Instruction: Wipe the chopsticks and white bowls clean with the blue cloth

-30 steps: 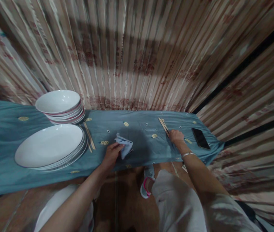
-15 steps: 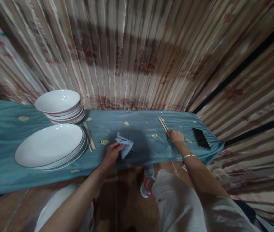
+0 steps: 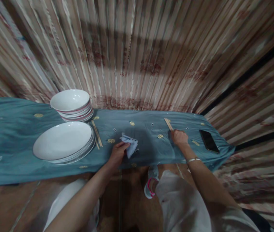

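My left hand (image 3: pixel 118 154) pinches a pale blue cloth (image 3: pixel 131 145) by its near edge, just over the front part of the covered table. Farther right, my right hand (image 3: pixel 179 138) is closed over several wooden chopsticks (image 3: pixel 168 123); their far ends stick out beyond the fist and their near ends are hidden under it. Another pair of chopsticks (image 3: pixel 97 134) lies on the cloth to the left, beside a stack of white oval plates (image 3: pixel 63 140). Behind those plates stands a stack of white bowls (image 3: pixel 71 100) with red-edged rims.
A black phone (image 3: pixel 209 141) lies right of my right hand. The narrow table has a teal tablecloth (image 3: pixel 144 129) with pineapple prints. Pleated curtains (image 3: pixel 137 64) hang close behind and to the right. My legs and a shoe (image 3: pixel 151 182) are below the front edge.
The whole view has shifted, so the table and dishes appear farther right. Both hands keep their hold; the chopsticks in the right hand look closer together.
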`<action>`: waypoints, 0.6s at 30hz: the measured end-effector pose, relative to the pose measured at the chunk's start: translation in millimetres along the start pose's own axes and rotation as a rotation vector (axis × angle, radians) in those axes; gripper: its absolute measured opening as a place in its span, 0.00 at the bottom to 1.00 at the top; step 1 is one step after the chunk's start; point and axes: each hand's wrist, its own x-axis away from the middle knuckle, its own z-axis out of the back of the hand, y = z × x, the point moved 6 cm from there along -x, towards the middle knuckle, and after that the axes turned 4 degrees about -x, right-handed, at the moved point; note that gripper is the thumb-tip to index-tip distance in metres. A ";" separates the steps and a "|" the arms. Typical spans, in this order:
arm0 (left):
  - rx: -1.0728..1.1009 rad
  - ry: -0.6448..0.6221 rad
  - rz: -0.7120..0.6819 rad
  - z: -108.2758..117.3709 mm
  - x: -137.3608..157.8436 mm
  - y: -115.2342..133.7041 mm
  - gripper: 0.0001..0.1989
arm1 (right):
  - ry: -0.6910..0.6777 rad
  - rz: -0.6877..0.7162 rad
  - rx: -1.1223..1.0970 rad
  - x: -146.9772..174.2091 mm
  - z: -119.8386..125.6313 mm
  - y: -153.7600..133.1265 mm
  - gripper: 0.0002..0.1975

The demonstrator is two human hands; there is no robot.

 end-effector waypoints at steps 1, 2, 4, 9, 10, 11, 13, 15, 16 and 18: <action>0.008 0.009 0.005 1.1 1.0 0.1 0.14 | 0.035 0.039 0.014 3.7 3.3 -11.5 0.18; 0.009 0.015 0.005 2.4 2.3 0.8 0.14 | 0.051 0.087 0.012 8.2 5.3 -25.5 0.17; 0.007 0.023 -0.001 5.8 5.6 4.0 0.12 | 0.055 0.210 -0.042 19.8 7.0 -59.5 0.16; -0.134 0.016 -0.160 20.0 11.8 26.5 0.07 | 0.029 0.546 -0.165 62.0 0.5 -153.4 0.16; -0.168 0.020 -0.199 23.4 12.4 31.7 0.06 | 0.048 0.642 -0.205 72.6 -1.1 -171.6 0.16; -0.198 0.027 -0.232 26.9 12.6 36.3 0.05 | 0.075 0.716 -0.243 82.3 -3.1 -187.5 0.15; -0.228 0.049 -0.272 33.3 12.2 43.1 0.06 | 0.098 0.851 -0.309 99.9 -10.4 -216.6 0.13; -0.253 0.060 -0.303 36.9 11.4 47.9 0.06 | 0.100 0.925 -0.378 111.1 -19.3 -241.6 0.11; -0.256 0.059 -0.310 37.7 11.1 49.6 0.06 | 0.088 0.941 -0.422 114.3 -23.7 -253.3 0.11; -0.255 0.049 -0.324 37.5 11.4 53.1 0.06 | 0.064 0.941 -0.524 116.9 -30.5 -274.9 0.12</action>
